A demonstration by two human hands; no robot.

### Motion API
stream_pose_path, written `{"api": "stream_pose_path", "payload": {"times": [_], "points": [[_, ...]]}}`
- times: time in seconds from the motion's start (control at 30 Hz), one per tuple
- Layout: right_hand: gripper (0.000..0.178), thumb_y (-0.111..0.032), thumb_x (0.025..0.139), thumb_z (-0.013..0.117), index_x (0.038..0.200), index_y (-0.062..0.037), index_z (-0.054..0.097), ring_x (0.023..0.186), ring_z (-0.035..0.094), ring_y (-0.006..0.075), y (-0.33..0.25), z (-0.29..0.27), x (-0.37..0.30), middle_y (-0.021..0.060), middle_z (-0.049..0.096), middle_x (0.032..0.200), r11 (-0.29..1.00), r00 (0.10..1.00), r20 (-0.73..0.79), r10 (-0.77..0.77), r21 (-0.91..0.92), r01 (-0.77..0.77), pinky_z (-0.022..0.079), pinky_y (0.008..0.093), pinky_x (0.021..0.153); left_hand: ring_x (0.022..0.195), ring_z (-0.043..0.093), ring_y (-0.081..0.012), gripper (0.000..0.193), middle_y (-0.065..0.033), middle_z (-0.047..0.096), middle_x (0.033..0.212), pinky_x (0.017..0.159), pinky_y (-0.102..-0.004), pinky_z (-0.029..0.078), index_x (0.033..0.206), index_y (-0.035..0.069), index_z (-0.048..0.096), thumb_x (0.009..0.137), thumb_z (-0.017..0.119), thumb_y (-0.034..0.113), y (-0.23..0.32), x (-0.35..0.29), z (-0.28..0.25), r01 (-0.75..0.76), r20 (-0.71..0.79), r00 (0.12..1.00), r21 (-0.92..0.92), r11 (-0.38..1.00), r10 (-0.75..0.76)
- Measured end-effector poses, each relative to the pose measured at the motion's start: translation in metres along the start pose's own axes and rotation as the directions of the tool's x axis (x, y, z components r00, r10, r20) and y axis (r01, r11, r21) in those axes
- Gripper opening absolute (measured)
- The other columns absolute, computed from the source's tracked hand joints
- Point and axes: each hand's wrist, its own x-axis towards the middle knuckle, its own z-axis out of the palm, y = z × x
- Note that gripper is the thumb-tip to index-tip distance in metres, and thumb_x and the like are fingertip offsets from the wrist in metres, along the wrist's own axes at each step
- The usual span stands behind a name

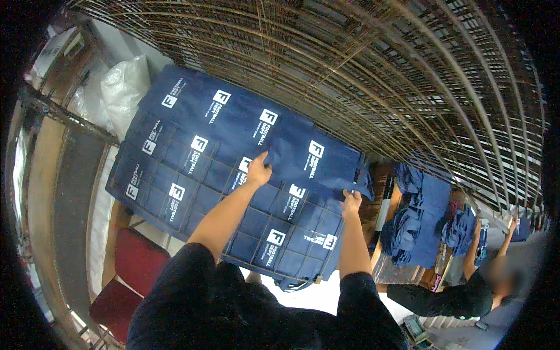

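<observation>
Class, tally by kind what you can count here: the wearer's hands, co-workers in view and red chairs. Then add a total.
Wearer's hands: 2 (left hand, right hand)
Co-worker: 1
Red chair: 1
Total: 4, leaving out the navy cloth, whose separate pieces cannot be told apart.

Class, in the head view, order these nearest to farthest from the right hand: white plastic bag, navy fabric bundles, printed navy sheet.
1. Printed navy sheet: touching the right hand.
2. Navy fabric bundles: right of the hand.
3. White plastic bag: upper left.
</observation>
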Motion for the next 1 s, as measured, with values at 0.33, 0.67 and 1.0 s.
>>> {"api": "stream_pose_path", "payload": {"times": [0.33, 0.67, 1.0], "points": [[0.02, -0.002, 0.073, 0.06, 0.088, -0.0063, 0.047, 0.071, 0.049, 0.0143, 0.008, 0.03, 0.023, 0.0024, 0.052, 0.078, 0.997, 0.983, -0.179, 0.042, -0.055, -0.052, 0.039, 0.0302, 0.057, 0.098, 0.054, -0.0336, 0.049, -0.0197, 0.058, 0.102, 0.084, -0.0395, 0.043, 0.113, 0.005, 0.05, 0.067, 0.066, 0.009, -0.001, 0.023, 0.01, 0.134, -0.117, 0.986, 0.114, 0.984, -0.121], [0.024, 0.001, 0.072, 0.059, 0.089, -0.008, 0.045, 0.067, 0.045, 0.0131, 0.021, 0.027, 0.042, 0.0002, 0.048, 0.073, 0.998, 0.986, -0.165, -0.04, -0.051, 0.032, 0.037, 0.0295, 0.06, 0.103, 0.05, -0.0344, 0.048, -0.0184, 0.054, 0.107, 0.088, -0.0414, 0.04, 0.115, 0.005, 0.049, 0.07, 0.064, 0.009, -0.009, 0.024, 0.019, 0.085, -0.163, 0.985, 0.151, 0.985, -0.06], [0.07, 0.0, 0.074, 0.059, 0.131, -0.0133, 0.02, 0.083, 0.047, 0.0148, 0.025, 0.026, 0.047, 0.0013, 0.049, 0.091, 0.998, 0.993, -0.119, -0.017, -0.064, 0.01, 0.039, 0.0316, 0.075, 0.096, 0.054, -0.0323, 0.048, -0.0195, 0.057, 0.102, 0.083, -0.0393, 0.044, 0.111, 0.003, 0.052, 0.067, 0.067, 0.01, -0.012, 0.022, 0.021, 0.046, -0.217, 0.976, 0.175, 0.984, -0.007]]}}
